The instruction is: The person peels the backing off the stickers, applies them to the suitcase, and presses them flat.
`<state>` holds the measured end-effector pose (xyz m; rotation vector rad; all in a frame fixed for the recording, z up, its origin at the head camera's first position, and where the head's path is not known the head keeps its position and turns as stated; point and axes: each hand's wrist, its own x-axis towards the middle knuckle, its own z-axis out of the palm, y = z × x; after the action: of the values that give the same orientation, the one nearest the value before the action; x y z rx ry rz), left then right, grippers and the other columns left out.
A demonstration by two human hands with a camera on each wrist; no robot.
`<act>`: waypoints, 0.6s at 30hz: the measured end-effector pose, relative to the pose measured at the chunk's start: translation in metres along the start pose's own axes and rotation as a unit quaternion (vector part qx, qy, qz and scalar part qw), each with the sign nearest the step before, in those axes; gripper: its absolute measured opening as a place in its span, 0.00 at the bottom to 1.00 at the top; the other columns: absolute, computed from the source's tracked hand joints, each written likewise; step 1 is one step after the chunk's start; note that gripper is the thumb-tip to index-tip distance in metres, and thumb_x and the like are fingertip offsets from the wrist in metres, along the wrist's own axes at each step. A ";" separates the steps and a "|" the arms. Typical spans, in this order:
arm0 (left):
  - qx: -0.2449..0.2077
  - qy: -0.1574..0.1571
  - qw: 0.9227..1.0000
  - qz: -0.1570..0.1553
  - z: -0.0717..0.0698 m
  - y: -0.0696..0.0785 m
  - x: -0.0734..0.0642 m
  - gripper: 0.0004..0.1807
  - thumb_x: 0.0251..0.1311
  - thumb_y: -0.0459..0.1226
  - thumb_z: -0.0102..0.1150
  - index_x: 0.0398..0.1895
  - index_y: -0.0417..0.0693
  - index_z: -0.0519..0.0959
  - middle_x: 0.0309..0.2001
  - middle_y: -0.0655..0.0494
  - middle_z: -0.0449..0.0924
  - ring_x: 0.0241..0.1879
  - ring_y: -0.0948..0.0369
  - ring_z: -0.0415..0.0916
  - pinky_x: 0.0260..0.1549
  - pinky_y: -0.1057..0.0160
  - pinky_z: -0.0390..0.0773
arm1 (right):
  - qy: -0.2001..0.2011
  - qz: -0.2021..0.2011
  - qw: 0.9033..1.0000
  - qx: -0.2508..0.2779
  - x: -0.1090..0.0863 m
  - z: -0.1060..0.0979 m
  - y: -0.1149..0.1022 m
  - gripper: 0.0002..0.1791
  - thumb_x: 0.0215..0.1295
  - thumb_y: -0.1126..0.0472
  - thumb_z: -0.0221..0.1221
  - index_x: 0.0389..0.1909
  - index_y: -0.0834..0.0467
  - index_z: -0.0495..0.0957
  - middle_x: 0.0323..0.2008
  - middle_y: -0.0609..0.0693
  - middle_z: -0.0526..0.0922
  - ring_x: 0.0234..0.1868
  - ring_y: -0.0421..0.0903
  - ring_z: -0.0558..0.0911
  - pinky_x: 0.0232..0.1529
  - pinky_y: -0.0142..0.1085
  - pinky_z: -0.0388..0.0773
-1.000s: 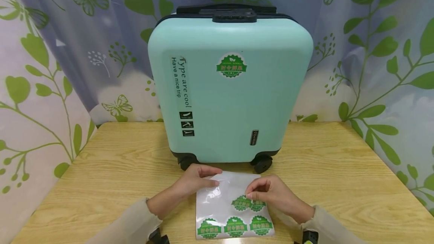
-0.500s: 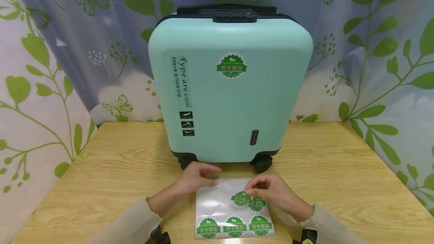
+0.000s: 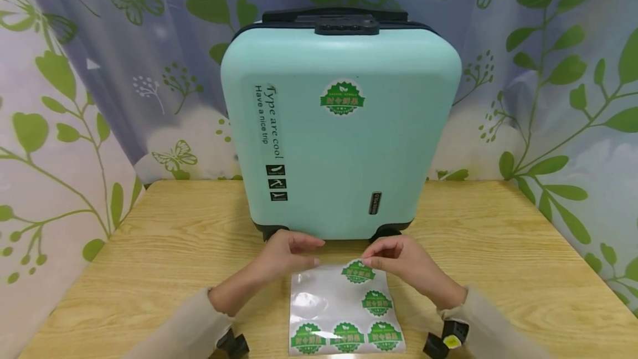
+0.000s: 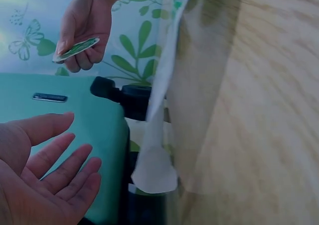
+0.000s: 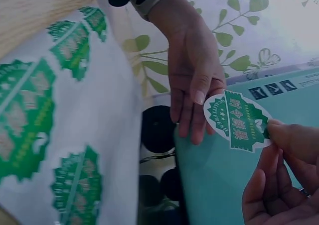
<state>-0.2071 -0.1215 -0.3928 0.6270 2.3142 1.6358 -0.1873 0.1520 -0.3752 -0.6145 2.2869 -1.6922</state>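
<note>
My right hand (image 3: 411, 263) pinches a round green-and-white sticker (image 3: 357, 273) by its edge, between thumb and forefinger. In the right wrist view that sticker (image 5: 238, 120) is off its backing and held flat. Below it on the table lies the glossy white sticker sheet (image 3: 319, 298), with several green stickers still on it. My left hand (image 3: 285, 256) hovers over the sheet's far left corner, its fingers loosely extended and holding nothing. Behind both hands stands a mint-green suitcase (image 3: 334, 165), with one like sticker (image 3: 342, 97) on its upper front.
The suitcase stands upright on black wheels (image 3: 387, 231) on a wooden table (image 3: 164, 248). Close behind it hangs a curtain (image 3: 493, 143) printed with leaves and butterflies. Printed text and small black labels (image 3: 277, 183) run down the suitcase's left side.
The right hand has lifted the sticker up and away from the sheet toward the suitcase. The left hand has risen slightly off the sheet's far edge, which has slid down a little.
</note>
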 end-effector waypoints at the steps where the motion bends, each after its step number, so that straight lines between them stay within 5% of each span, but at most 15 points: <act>1: -0.003 0.001 1.000 0.001 -0.001 0.002 -0.001 0.20 0.54 0.33 0.65 0.51 0.34 0.78 0.52 0.40 0.78 0.53 0.45 0.74 0.49 0.58 0.77 | 0.002 -0.005 1.000 0.000 0.001 -0.001 -0.003 0.14 0.60 0.59 0.63 0.38 0.68 0.82 0.35 0.55 0.83 0.32 0.45 0.82 0.37 0.40 0.80; 12: -0.009 0.014 0.999 0.027 -0.008 0.030 0.000 0.20 0.56 0.37 0.65 0.51 0.37 0.79 0.52 0.42 0.79 0.55 0.47 0.74 0.57 0.52 0.70 | 0.050 0.018 0.999 0.002 0.005 -0.009 -0.028 0.15 0.58 0.55 0.65 0.39 0.63 0.83 0.36 0.53 0.84 0.34 0.46 0.82 0.36 0.39 0.80; 18: -0.012 0.019 0.998 0.053 -0.010 0.046 0.001 0.20 0.56 0.36 0.64 0.51 0.37 0.79 0.52 0.44 0.79 0.56 0.49 0.73 0.59 0.53 0.68 | 0.064 -0.010 0.998 -0.015 0.009 -0.011 -0.040 0.14 0.58 0.54 0.65 0.38 0.60 0.84 0.37 0.54 0.84 0.35 0.47 0.82 0.37 0.39 0.80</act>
<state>-0.2023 -0.1164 -0.3466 0.7311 2.3211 1.7328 -0.1920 0.1474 -0.3334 -0.5511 2.4046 -1.7570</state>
